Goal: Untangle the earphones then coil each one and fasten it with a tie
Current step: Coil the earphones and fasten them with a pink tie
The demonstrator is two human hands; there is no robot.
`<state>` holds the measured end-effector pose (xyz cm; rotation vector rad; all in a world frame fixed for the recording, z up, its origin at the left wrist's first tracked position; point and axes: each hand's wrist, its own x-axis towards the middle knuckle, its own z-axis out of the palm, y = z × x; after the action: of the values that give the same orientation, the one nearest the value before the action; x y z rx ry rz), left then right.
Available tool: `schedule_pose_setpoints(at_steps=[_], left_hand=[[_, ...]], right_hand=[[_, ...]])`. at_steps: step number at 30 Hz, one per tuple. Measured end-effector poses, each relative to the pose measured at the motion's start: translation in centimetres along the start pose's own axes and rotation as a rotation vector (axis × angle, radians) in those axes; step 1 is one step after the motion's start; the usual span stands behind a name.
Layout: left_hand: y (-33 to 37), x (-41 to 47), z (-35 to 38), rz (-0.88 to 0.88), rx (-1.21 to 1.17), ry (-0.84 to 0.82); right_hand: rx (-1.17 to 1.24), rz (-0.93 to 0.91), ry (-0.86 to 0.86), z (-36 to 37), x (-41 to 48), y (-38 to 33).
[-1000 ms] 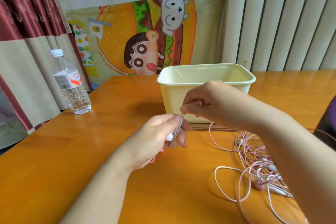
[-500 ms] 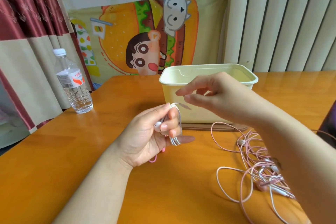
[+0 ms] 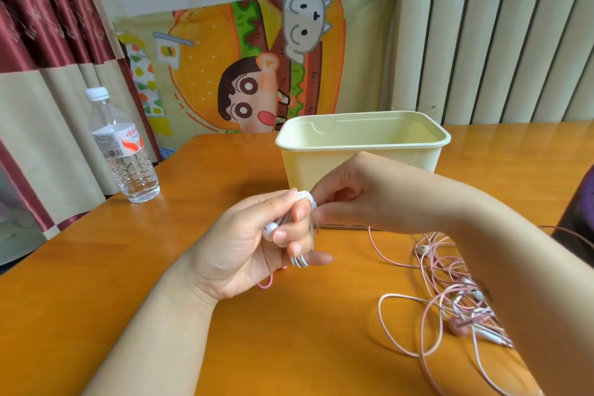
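My left hand (image 3: 254,241) holds a white earphone (image 3: 300,262) whose cord is wound in loops around its fingers, with one white earbud (image 3: 269,230) showing against the palm. My right hand (image 3: 356,193) comes in from the right and pinches the cord at the top of that coil, near my left fingertips. A bit of pink cord or tie (image 3: 266,283) hangs below my left hand. A tangle of pink earphones (image 3: 450,296) lies on the table to the right, partly hidden under my right forearm.
A pale yellow plastic tub (image 3: 363,151) stands on the orange wooden table (image 3: 96,267) just behind my hands. A clear water bottle (image 3: 122,151) stands at the table's far left edge. Curtains and a cartoon cloth hang behind.
My right hand lifted away from the coil, then came back down and closed on the cord at its top. My left hand turned palm up, showing the loops and the earbud.
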<state>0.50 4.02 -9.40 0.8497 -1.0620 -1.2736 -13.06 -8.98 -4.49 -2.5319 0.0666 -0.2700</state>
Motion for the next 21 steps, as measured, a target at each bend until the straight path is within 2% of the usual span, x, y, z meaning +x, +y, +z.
schedule_pose_setpoints(at_steps=[3, 7, 9, 11, 14, 21], left_hand=[[0.1, -0.1, -0.1, 0.003, -0.036, -0.039], [0.3, -0.3, 0.0, -0.003, -0.045, -0.042], [0.4, -0.3, 0.4, 0.01, -0.013, 0.024], [0.5, -0.3, 0.9, 0.032, 0.058, 0.172], [0.2, 0.1, 1.1, 0.097, 0.293, 0.367], [-0.9, 0.8, 0.5, 0.226, 1.065, 0.595]], right_hand=[[0.088, -0.008, -0.06, 0.0, 0.0, 0.1], [0.06, 0.009, -0.04, 0.0, -0.1, 0.1], [0.023, 0.014, -0.013, -0.1, -0.2, 0.0], [0.007, 0.031, 0.032, -0.4, -0.3, 0.0], [-0.012, 0.061, 0.083, -0.8, -0.4, 0.2], [-0.088, 0.108, 0.15, -0.5, 0.0, 0.5]])
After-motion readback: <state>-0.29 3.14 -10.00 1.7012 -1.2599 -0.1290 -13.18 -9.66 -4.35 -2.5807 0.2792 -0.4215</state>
